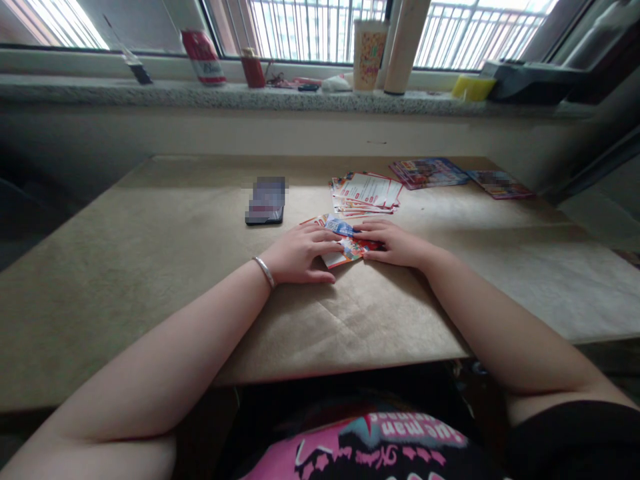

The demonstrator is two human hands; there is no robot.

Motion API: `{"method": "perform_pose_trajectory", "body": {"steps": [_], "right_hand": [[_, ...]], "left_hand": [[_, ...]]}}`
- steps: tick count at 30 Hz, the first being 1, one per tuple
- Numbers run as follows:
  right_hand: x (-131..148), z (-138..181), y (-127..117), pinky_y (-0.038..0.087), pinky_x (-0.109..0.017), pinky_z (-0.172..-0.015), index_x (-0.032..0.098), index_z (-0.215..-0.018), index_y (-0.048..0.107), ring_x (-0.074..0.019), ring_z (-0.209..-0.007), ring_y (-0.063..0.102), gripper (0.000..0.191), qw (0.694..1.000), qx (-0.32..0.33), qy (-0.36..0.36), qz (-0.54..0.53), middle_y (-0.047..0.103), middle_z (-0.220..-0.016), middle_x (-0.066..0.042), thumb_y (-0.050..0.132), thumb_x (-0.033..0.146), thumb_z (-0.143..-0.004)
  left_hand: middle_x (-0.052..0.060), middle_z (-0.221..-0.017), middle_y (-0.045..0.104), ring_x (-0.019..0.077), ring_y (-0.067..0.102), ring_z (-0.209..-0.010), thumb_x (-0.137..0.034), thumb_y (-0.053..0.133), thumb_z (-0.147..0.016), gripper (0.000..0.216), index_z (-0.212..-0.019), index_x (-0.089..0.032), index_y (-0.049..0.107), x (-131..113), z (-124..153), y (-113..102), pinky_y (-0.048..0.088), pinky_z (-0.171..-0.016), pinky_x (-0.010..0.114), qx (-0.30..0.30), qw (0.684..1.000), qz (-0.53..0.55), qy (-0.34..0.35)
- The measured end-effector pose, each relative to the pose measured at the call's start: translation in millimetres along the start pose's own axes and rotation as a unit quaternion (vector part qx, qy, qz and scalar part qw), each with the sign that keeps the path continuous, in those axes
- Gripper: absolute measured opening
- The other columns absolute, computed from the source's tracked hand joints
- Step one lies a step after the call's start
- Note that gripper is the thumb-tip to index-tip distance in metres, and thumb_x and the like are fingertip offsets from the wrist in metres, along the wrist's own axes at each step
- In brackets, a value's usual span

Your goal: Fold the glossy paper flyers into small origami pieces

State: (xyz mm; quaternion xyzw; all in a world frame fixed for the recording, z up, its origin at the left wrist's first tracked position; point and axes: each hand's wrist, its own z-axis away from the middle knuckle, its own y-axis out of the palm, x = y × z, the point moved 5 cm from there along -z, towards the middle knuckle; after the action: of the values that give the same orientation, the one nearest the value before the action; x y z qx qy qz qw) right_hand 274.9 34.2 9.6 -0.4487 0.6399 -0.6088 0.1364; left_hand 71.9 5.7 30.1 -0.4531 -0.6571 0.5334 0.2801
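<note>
In the head view, just above the middle of the frame, a small glossy leaflet [349,248] lies on the brown paper-covered table [150,267]. It shows a white edge, a red lower corner and a blue patch near its top, and seems to be folded or doubled, though the hands make that hard to judge. The left hand [300,255] lies flat on its left part, fingers stretched out and pressing down rather than curled round anything; a silver bangle [265,271] sits at that wrist. The right hand [395,244] rests flat on the right part, fingers likewise extended, their tips nearly meeting those of the left. Between them the hands cover much of the leaflet, and its print is too small to read. Just above it lies a fanned stack of leaflets [369,193], red-and-white side up. To the left a dark phone [265,204] has its screen blurred out. Further leaflets [429,172] lie at the upper right, one of them blurred. On the windowsill [75,90] a patterned paper cup [369,55] is cut off by the top edge of the frame.
</note>
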Motion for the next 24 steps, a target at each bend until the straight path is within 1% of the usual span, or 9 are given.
{"method": "perform_pose_trajectory", "body": {"steps": [2, 4, 8, 10, 12, 14, 17, 21, 24], "right_hand": [[1, -1, 1, 0.036, -0.051, -0.114, 0.026, -0.131, 0.062, -0.0277, -0.134, 0.048, 0.047, 1.0, -0.005, 0.001, 0.007, 0.056, -0.141, -0.008, 0.065, 0.041, -0.086], [2, -1, 1, 0.036, -0.051, -0.114, 0.025, -0.13, 0.063, -0.0278, -0.134, 0.048, 0.046, 1.0, -0.003, -0.005, 0.009, 0.056, -0.142, -0.009, 0.064, 0.039, -0.086], [3, 0, 0, 0.037, -0.051, -0.114, 0.028, -0.131, 0.062, -0.0269, -0.136, 0.045, 0.044, 1.0, 0.008, -0.012, -0.007, 0.053, -0.145, -0.006, 0.062, 0.036, -0.088], [2, 0, 1, 0.036, -0.052, -0.114, 0.029, -0.131, 0.062, -0.0275, -0.136, 0.045, 0.044, 1.0, 0.009, -0.008, -0.013, 0.052, -0.146, -0.005, 0.064, 0.035, -0.087], [2, 0, 2, 0.035, -0.053, -0.115, 0.029, -0.131, 0.062, -0.0282, -0.137, 0.044, 0.044, 1.0, 0.01, -0.005, -0.01, 0.051, -0.147, -0.004, 0.064, 0.035, -0.087], [3, 0, 4, 0.034, -0.053, -0.116, 0.029, -0.133, 0.06, -0.0287, -0.138, 0.042, 0.044, 1.0, 0.018, -0.005, -0.009, 0.05, -0.148, -0.003, 0.061, 0.033, -0.088], [6, -1, 8, 0.034, -0.054, -0.115, 0.031, -0.134, 0.059, -0.028, -0.139, 0.041, 0.044, 1.0, 0.025, -0.01, -0.016, 0.051, -0.147, -0.001, 0.057, 0.027, -0.09], [10, -2, 8, 0.037, -0.054, -0.113, 0.031, -0.132, 0.061, -0.0281, -0.136, 0.045, 0.044, 1.0, 0.005, -0.015, -0.02, 0.055, -0.143, -0.003, 0.059, 0.025, -0.088], [11, -3, 5, 0.04, -0.051, -0.111, 0.028, -0.121, 0.069, -0.0269, -0.13, 0.052, 0.035, 0.999, -0.014, -0.019, -0.024, 0.062, -0.135, -0.006, 0.06, 0.026, -0.087]], "left_hand": [[0.012, -0.132, 0.061, 0.0295, 0.056, -0.123, -0.057, 0.068, -0.079, 0.059, -0.127, -0.023, 0.063, 0, -1, 1, 0.037, -0.112, 0.05, 0.003, 1.0, 0.016, 0.002], [0.012, -0.131, 0.062, 0.0282, 0.058, -0.122, -0.053, 0.069, -0.08, 0.055, -0.126, -0.023, 0.063, 1, -1, 2, 0.042, -0.108, 0.047, 0.001, 1.0, 0.027, -0.001], [0.012, -0.129, 0.063, 0.0256, 0.061, -0.119, -0.049, 0.066, -0.083, 0.044, -0.119, -0.022, 0.067, 3, 0, 5, 0.048, -0.103, 0.042, -0.004, 1.0, 0.028, -0.003], [0.01, -0.126, 0.066, 0.0245, 0.063, -0.116, -0.047, 0.062, -0.087, 0.037, -0.114, -0.022, 0.069, 1, 1, 6, 0.049, -0.101, 0.04, -0.008, 1.0, 0.023, 0.0], [0.008, -0.119, 0.07, 0.0219, 0.066, -0.11, -0.042, 0.053, -0.093, 0.031, -0.109, -0.022, 0.071, 0, 1, 5, 0.051, -0.097, 0.037, -0.015, 1.0, 0.021, -0.003], [0.006, -0.113, 0.072, 0.019, 0.068, -0.103, -0.037, 0.045, -0.097, 0.032, -0.106, -0.023, 0.073, 1, 1, 3, 0.053, -0.092, 0.033, -0.023, 0.999, 0.022, -0.022], [0.004, -0.107, 0.075, 0.0167, 0.07, -0.098, -0.036, 0.04, -0.098, 0.037, -0.1, -0.023, 0.074, 5, 1, 2, 0.053, -0.089, 0.03, -0.039, 0.997, 0.032, -0.063], [0.003, -0.103, 0.076, 0.0159, 0.07, -0.096, -0.035, 0.039, -0.096, 0.038, -0.091, -0.022, 0.075, 10, 3, 2, 0.053, -0.088, 0.028, -0.051, 0.993, 0.046, -0.092], [0.004, -0.095, 0.076, 0.0171, 0.07, -0.087, -0.033, 0.042, -0.094, 0.034, -0.09, -0.021, 0.074, 15, 5, 3, 0.054, -0.081, 0.028, -0.064, 0.989, 0.027, -0.134]]}}
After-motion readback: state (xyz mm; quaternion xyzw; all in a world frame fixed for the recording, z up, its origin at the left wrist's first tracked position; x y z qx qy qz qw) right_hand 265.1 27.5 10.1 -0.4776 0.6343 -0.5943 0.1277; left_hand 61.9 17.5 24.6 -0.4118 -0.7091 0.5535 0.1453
